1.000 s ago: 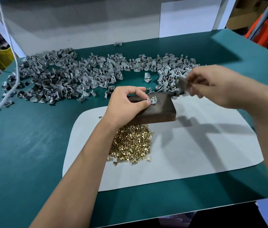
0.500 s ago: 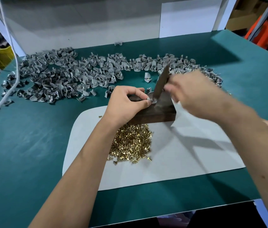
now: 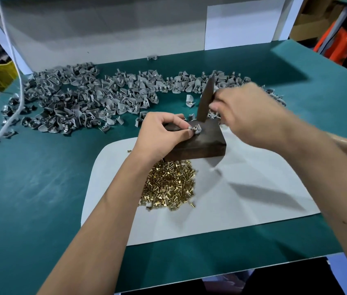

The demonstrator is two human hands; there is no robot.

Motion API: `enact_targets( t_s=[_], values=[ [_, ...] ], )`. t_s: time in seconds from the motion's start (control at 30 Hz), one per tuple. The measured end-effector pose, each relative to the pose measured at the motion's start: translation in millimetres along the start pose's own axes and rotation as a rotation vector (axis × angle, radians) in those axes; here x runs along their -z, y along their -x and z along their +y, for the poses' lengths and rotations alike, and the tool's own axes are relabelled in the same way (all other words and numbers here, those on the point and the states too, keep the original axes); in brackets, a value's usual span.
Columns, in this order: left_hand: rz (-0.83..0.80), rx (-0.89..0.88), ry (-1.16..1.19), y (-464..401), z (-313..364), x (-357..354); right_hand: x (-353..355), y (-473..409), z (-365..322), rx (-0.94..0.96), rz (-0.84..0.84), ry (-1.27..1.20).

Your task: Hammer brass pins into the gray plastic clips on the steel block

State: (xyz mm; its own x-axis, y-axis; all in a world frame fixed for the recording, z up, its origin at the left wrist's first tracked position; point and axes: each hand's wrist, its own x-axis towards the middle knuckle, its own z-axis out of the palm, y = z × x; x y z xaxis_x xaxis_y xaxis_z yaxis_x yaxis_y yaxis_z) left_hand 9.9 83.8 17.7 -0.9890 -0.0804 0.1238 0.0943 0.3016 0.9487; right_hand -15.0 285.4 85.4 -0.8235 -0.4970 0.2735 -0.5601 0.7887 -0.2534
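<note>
A dark steel block point(image 3: 202, 143) lies on the white sheet point(image 3: 243, 199) in the middle of the table. My left hand point(image 3: 159, 135) rests on the block's left end and pinches a small gray plastic clip point(image 3: 196, 129) on its top face. My right hand point(image 3: 247, 116), blurred by motion, grips a dark metal hammer point(image 3: 205, 101) that stands nearly upright, its lower end just above the block beside the clip. A heap of brass pins point(image 3: 170, 186) lies on the sheet in front of the block.
Many loose gray clips point(image 3: 87, 103) spread in a wide band across the back of the green table point(image 3: 29, 188). A white cable point(image 3: 15, 86) hangs at the far left. A white panel point(image 3: 108, 30) closes the back.
My right hand swung the hammer in from the right and down onto the clip, and now holds it slightly above the block. My left hand stayed on the clip.
</note>
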Motion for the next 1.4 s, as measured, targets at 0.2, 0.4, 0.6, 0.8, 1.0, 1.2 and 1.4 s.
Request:
enact_targets(
  t_s=[0.2, 0.4, 0.6, 0.8, 1.0, 1.2, 1.4],
  values=[
    [-0.01, -0.016, 0.003, -0.9, -0.9, 1.6, -15.9, 7.6, -10.6, -0.083, -0.107, 0.076],
    [0.0, -0.004, -0.002, -2.0, -0.3, 1.3, 0.9, 1.4, -7.5, -0.06, 0.191, 0.005],
    [-0.004, -0.018, 0.017, -1.4, -2.0, 1.8, -9.5, 1.0, -14.4, -0.107, -0.111, 0.152],
    [0.011, -0.009, 0.001, -4.4, -3.7, 2.3, -15.9, 8.3, -22.7, -0.068, 0.028, 0.097],
    [0.012, -0.006, -0.022, -2.6, -0.1, 1.9, 0.7, -2.0, -14.4, -0.098, 0.085, 0.127],
    [-0.002, -0.006, -0.016, -0.7, 0.3, 3.4, -13.8, 8.3, -21.9, -0.145, -0.112, 0.15],
    [-0.002, 0.01, -0.012, -2.4, 0.6, 3.2, -2.6, 3.3, -22.1, -0.107, 0.115, 0.083]
  ],
)
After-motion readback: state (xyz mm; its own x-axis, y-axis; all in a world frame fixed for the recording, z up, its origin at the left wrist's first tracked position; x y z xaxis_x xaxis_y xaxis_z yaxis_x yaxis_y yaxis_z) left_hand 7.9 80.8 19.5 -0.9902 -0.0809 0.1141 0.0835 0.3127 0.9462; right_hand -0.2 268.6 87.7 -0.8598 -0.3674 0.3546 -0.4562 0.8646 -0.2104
